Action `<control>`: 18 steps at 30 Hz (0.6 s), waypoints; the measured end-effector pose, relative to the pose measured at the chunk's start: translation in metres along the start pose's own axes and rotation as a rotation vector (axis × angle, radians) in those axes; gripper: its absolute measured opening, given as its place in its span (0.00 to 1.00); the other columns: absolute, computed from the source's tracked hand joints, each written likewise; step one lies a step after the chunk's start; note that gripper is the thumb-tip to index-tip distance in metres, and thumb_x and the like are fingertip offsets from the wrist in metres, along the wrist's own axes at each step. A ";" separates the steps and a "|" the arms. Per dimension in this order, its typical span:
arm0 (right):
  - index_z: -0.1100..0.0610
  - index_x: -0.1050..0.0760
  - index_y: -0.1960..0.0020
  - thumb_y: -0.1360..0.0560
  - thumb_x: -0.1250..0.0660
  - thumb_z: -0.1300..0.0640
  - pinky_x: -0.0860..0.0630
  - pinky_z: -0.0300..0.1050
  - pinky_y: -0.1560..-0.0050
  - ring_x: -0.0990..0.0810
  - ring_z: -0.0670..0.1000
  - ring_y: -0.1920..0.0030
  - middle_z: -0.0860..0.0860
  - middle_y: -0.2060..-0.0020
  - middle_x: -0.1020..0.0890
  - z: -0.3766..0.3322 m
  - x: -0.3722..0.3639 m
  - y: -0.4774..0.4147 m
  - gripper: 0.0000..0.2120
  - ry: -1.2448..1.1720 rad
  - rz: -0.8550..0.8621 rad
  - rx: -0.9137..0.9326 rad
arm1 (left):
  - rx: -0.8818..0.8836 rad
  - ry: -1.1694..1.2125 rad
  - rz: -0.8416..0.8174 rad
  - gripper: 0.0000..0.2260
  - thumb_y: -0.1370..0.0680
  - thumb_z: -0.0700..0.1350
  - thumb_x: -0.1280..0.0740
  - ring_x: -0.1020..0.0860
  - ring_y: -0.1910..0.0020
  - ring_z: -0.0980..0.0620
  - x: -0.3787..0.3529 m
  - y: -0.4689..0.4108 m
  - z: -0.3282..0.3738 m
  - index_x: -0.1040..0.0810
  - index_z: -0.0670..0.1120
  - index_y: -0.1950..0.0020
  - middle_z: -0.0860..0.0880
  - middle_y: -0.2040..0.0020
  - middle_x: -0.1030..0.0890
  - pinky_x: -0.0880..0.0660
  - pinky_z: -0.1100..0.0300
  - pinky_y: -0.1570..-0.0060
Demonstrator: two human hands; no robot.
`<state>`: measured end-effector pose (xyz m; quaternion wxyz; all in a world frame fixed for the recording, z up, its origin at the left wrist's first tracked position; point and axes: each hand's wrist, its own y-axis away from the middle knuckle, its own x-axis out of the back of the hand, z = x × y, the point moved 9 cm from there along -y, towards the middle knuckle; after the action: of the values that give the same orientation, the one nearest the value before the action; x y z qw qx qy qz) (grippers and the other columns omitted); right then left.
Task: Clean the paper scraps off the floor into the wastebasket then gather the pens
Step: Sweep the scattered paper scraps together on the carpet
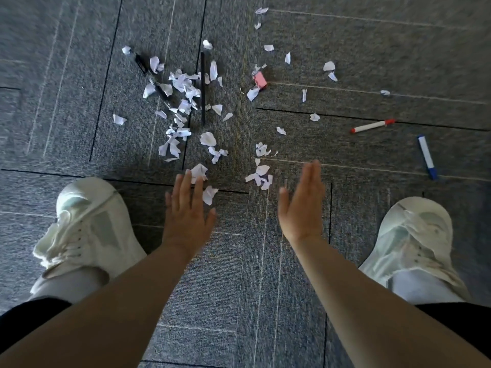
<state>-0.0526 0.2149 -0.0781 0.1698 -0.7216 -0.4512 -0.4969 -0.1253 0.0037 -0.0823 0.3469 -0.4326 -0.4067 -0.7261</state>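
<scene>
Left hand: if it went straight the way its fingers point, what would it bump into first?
Most likely the crumpled paper scrap just past the fingertips of the left hand. I cannot tell how high the hand is, so it might pass over it.

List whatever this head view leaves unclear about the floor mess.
1. Wastebasket: outside the head view's frame.
2. Dark pens at upper left: partly covered by paper scraps, so their count is unsure.
3. Pink item: too small to identify.
4. Left hand: fingertips motion-blurred, so contact with the nearest scrap is unclear.
</scene>
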 end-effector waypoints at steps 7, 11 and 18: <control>0.62 0.63 0.26 0.21 0.53 0.46 0.61 0.50 0.27 0.65 0.53 0.27 0.57 0.26 0.62 0.000 -0.034 0.034 0.32 -0.011 -0.054 -0.234 | -0.005 -0.002 -0.043 0.33 0.24 0.57 0.50 0.54 0.26 0.41 -0.016 0.009 -0.010 0.50 0.39 0.26 0.38 0.25 0.51 0.53 0.49 0.29; 0.59 0.61 0.26 0.20 0.49 0.53 0.63 0.25 0.36 0.63 0.44 0.28 0.52 0.26 0.62 -0.069 -0.033 0.018 0.30 -0.246 -0.101 0.084 | -0.034 0.057 -0.039 0.32 0.21 0.50 0.42 0.62 0.27 0.48 -0.017 0.007 0.005 0.56 0.41 0.26 0.41 0.24 0.57 0.60 0.55 0.29; 0.63 0.54 0.26 0.22 0.46 0.48 0.58 0.51 0.28 0.54 0.56 0.26 0.59 0.25 0.52 0.029 -0.002 0.019 0.32 0.061 0.051 -0.086 | -0.055 -0.033 -0.015 0.33 0.26 0.59 0.53 0.54 0.26 0.44 -0.009 -0.001 -0.005 0.48 0.41 0.26 0.40 0.25 0.49 0.52 0.42 0.30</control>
<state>-0.0212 0.2242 -0.0892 0.1650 -0.7240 -0.4056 -0.5330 -0.1250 0.0011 -0.0922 0.3227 -0.4509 -0.3952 -0.7324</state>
